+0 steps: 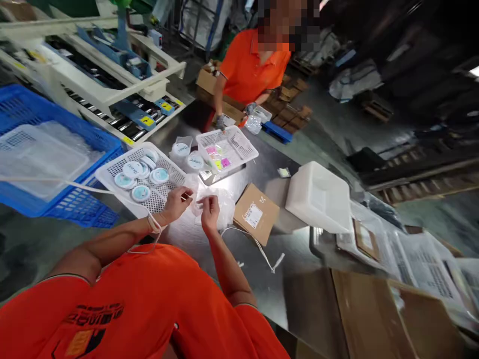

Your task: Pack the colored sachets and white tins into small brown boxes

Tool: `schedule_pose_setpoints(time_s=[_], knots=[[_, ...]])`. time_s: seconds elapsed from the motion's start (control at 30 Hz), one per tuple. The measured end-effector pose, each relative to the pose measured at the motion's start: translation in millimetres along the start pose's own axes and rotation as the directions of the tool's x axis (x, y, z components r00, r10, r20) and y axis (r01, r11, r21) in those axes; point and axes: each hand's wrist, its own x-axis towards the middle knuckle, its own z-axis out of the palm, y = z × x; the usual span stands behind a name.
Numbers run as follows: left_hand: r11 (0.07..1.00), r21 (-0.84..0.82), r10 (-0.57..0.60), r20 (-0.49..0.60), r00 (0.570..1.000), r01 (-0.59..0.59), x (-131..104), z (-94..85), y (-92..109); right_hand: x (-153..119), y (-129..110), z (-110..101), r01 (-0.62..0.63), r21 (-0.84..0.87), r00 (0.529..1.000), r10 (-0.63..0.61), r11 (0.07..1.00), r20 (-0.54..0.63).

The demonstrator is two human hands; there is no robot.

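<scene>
My left hand [178,203] is closed in a pinch just off the near right edge of a white perforated basket [105,172]. A thin whitish bit shows at its fingertips, too small to name. Opposite it, my right hand [210,212] has its fingers pressed together at the edge of a crumpled clear plastic bag [225,205], which lies on the metal table. Several round white tubs with blue-printed lids [140,193] rest in the basket. More tubs in clear plastic [181,149] stand beyond it. A white cord [154,222] hangs around my left wrist.
A brown cardboard piece with a label [256,213] and a white bin [318,197] are on the right. Across the table, a co-worker in orange [252,70] stands behind a second white basket [243,159] holding coloured packets. Left are a blue crate [75,207] and a roller conveyor [112,119].
</scene>
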Motion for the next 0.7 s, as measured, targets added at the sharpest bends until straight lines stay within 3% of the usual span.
schedule_pose_setpoints(time_s=[0.1,0.2,0.3,0.37,0.4,0.43,0.5,0.53,0.6,0.7], knots=[[0.998,0.054,-0.018,-0.129,0.991,0.025,0.3,-50.8,-12.6,6.1,-6.3,24.9,-0.043,0.110,0.999,0.041,0.993,0.019],[0.992,0.119,-0.013,-0.296,0.955,0.050,-3.4,-119.6,-16.6,18.6,-11.5,63.3,-0.115,-0.002,0.950,0.111,0.993,0.292],[0.973,0.208,0.021,-0.521,0.853,0.103,-22.4,-199.0,-14.3,33.9,-11.2,115.3,-0.129,-0.217,0.835,0.224,0.968,0.502],[0.936,0.319,0.100,-0.649,0.754,0.150,-46.3,-247.7,-13.2,41.9,-7.0,153.1,-0.119,-0.335,0.796,0.291,0.935,0.530],[0.877,0.448,0.199,-0.667,0.718,0.173,-60.5,-267.6,-13.5,43.7,-4.2,171.6,-0.115,-0.395,0.782,0.328,0.911,0.530],[0.811,0.552,0.275,-0.649,0.709,0.191,-75.1,-283.4,-14.7,43.6,-1.3,189.1,-0.114,-0.445,0.768,0.363,0.888,0.527],[0.673,0.705,0.343,-0.565,0.751,0.224,-102.9,-302.6,-20.3,37.9,3.9,218.4,-0.119,-0.497,0.752,0.405,0.860,0.520],[0.629,0.738,0.321,-0.534,0.782,0.246,-115.0,-306.8,-24.8,33.1,6.0,229.3,-0.125,-0.506,0.748,0.416,0.853,0.517],[0.577,0.753,0.227,-0.520,0.824,0.316,-135.7,-308.3,-37.1,23.4,9.4,242.3,-0.144,-0.497,0.744,0.425,0.856,0.516],[0.571,0.706,0.084,-0.558,0.826,0.419,-161.2,-304.1,-60.3,19.1,12.4,243.7,-0.204,-0.446,0.721,0.442,0.871,0.534]])
